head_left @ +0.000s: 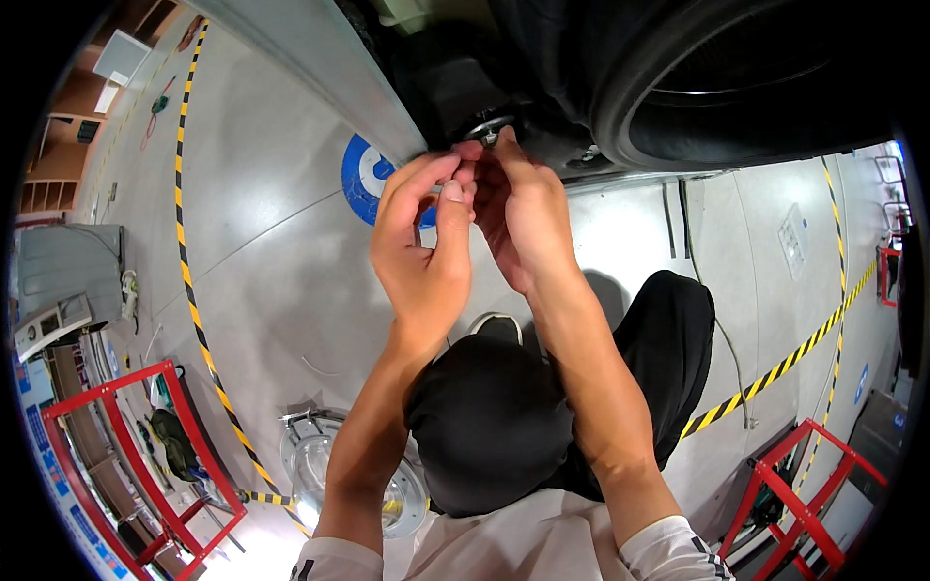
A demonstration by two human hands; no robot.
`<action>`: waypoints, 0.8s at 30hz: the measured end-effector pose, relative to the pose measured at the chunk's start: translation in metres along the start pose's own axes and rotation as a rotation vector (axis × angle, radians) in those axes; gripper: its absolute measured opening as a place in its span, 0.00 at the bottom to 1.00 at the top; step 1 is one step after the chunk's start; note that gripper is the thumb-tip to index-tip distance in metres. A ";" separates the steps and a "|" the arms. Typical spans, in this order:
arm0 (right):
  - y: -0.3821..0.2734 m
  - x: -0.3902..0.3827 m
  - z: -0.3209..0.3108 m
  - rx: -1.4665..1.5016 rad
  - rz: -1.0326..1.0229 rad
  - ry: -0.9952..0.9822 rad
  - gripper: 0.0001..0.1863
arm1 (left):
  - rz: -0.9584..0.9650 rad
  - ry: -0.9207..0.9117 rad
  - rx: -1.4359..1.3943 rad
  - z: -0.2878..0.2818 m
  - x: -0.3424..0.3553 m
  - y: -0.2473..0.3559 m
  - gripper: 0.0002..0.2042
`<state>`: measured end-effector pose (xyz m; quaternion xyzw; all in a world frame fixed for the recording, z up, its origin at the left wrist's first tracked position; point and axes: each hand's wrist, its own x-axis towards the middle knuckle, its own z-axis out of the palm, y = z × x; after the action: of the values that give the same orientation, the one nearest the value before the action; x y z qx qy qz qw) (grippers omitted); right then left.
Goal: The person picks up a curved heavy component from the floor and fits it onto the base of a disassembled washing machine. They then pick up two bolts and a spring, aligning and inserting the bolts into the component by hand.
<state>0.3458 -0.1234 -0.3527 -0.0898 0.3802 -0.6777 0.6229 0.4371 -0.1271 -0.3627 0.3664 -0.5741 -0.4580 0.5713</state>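
Both my hands are raised close together at the lower inside of an opened machine with a grey metal side panel. My left hand is closed, its thumb and fingertips pinched together; anything between them is too small to make out. Beside it, my right hand has its fingers curled, with fingertips touching or very near a small shiny round metal part inside. What the right fingers grip is hidden. Above right of the hands hangs a large black round tub with a rubber-like rim.
A round door with a glass bowl and metal rim lies on the floor by my left arm. Red metal frames stand at both sides. Yellow-black tape marks the grey floor. A thin cable runs along the right.
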 end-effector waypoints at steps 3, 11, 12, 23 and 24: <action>0.000 -0.001 0.002 -0.084 -0.020 0.000 0.20 | -0.017 -0.004 0.029 -0.003 0.001 -0.005 0.07; -0.001 0.001 -0.005 0.017 0.109 -0.086 0.22 | -0.119 -0.008 -0.042 -0.003 0.000 0.010 0.07; -0.003 0.000 -0.004 -0.019 0.118 -0.064 0.21 | -0.104 -0.003 0.008 -0.004 0.000 0.008 0.07; 0.002 -0.001 -0.005 -0.073 -0.013 0.021 0.19 | -0.097 0.039 0.071 -0.013 -0.001 -0.002 0.07; 0.001 0.000 -0.006 0.041 0.045 -0.017 0.18 | -0.102 0.039 0.055 -0.014 -0.002 -0.003 0.07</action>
<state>0.3435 -0.1207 -0.3570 -0.0746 0.3629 -0.6704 0.6429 0.4509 -0.1276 -0.3672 0.4194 -0.5558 -0.4634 0.5482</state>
